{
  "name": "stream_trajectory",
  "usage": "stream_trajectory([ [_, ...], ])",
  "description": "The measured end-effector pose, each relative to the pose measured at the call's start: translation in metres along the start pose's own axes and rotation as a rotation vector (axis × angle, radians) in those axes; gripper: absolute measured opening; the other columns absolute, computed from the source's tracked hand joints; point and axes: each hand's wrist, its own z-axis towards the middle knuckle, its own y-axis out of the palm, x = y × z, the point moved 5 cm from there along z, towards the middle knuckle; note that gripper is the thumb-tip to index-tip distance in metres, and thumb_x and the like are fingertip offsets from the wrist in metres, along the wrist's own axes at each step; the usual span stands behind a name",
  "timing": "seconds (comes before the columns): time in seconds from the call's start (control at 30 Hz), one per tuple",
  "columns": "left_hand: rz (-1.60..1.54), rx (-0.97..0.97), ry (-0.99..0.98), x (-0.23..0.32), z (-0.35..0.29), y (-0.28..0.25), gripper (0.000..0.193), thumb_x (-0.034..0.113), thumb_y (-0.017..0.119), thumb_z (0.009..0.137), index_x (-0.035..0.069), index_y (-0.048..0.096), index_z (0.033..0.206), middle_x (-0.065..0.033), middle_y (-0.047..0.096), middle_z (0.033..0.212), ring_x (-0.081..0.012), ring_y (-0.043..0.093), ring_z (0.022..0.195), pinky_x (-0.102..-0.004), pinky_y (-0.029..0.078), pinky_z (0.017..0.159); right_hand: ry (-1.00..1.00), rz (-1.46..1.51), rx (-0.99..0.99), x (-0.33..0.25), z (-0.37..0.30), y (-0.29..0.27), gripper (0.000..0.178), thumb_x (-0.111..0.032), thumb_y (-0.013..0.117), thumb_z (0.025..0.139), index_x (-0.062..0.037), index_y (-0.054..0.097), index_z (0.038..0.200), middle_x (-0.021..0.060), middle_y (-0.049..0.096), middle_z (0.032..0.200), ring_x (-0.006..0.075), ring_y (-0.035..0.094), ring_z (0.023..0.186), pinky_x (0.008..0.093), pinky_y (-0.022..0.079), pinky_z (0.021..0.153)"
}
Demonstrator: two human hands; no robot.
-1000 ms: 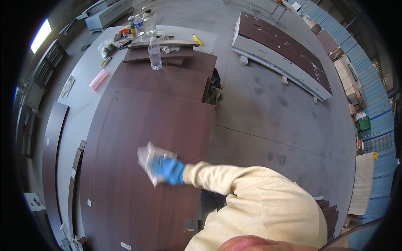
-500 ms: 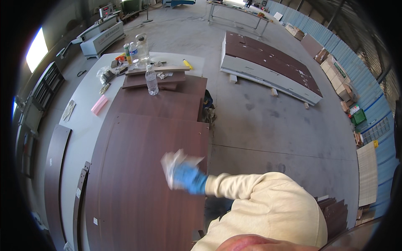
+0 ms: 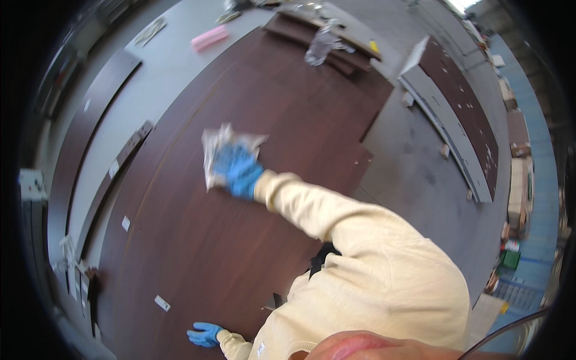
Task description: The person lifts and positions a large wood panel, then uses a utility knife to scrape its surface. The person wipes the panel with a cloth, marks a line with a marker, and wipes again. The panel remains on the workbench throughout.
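Observation:
My right hand (image 3: 238,170), in a blue glove, presses a crumpled whitish cloth (image 3: 211,157) onto a large dark brown wood panel (image 3: 210,252). Its fingers are bent over the cloth, which spreads out past them. Lower down, my left hand (image 3: 205,335), gloved in blue too, lies on the same panel with its fingers apart and nothing in it. Small white labels (image 3: 162,303) are stuck on the panel near that hand.
A clear plastic bottle (image 3: 322,45) stands by stacked brown boards (image 3: 294,33) at the far end. Narrow boards (image 3: 99,102) and a pink block (image 3: 210,38) lie on the pale table at left. Across the floor sits a white-sided stack with a brown top (image 3: 459,108).
The view has turned, so the table appears rotated and the panel's near part shows more. My right hand has moved the cloth across the panel to the left. My left hand has come into view.

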Motion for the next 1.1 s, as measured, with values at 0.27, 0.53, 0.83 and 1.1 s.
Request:
stream_trajectory([
  [0.27, -0.153, 0.036, 0.009, 0.002, 0.006, -0.004, 0.054, 0.042, 0.058, 0.104, -0.002, 0.062, 0.136, -0.0223, 0.066, 0.133, -0.0399, 0.058, 0.128, -0.0537, 0.049, 0.105, 0.340, -0.327, -0.006, 0.243, 0.160, 0.026, 0.041, -0.044, 0.048, 0.103, -0.0197, 0.073, 0.125, 0.0199, 0.062, 0.136, 0.0437, 0.058, 0.127, 0.0610, 0.041, 0.107],
  [0.53, -0.482, -0.005, 0.074, 0.029, -0.010, -0.020, 0.055, 0.043, 0.059, 0.102, -0.002, 0.062, 0.135, -0.0223, 0.066, 0.131, -0.0403, 0.058, 0.126, -0.0547, 0.049, 0.103, 0.161, -0.357, 0.031, 0.243, 0.060, -0.012, 0.040, -0.030, 0.055, 0.097, -0.0248, 0.063, 0.136, 0.0180, 0.050, 0.151, 0.0430, 0.041, 0.144, 0.0576, 0.031, 0.115],
  [0.83, -0.544, 0.014, 0.145, 0.042, -0.008, -0.050, 0.056, 0.044, 0.059, 0.101, -0.001, 0.061, 0.136, -0.0230, 0.064, 0.131, -0.0412, 0.057, 0.126, -0.0559, 0.049, 0.103, 0.666, -0.311, -0.049, 0.109, -0.344, -0.190, 0.036, -0.019, 0.067, 0.095, -0.0143, 0.065, 0.131, 0.0213, 0.050, 0.152, 0.0419, 0.045, 0.143, 0.0488, 0.038, 0.118],
  [1.1, -0.524, 0.074, 0.163, 0.017, -0.012, -0.026, 0.057, 0.044, 0.059, 0.101, 0.000, 0.060, 0.136, -0.0236, 0.062, 0.132, -0.0420, 0.056, 0.126, -0.0571, 0.048, 0.102, 1.558, 0.193, 0.763, 0.085, -0.436, -0.226, 0.043, -0.037, 0.060, 0.102, -0.0020, 0.067, 0.127, 0.0177, 0.075, 0.112, 0.0240, 0.071, 0.101, 0.0382, 0.055, 0.091],
])
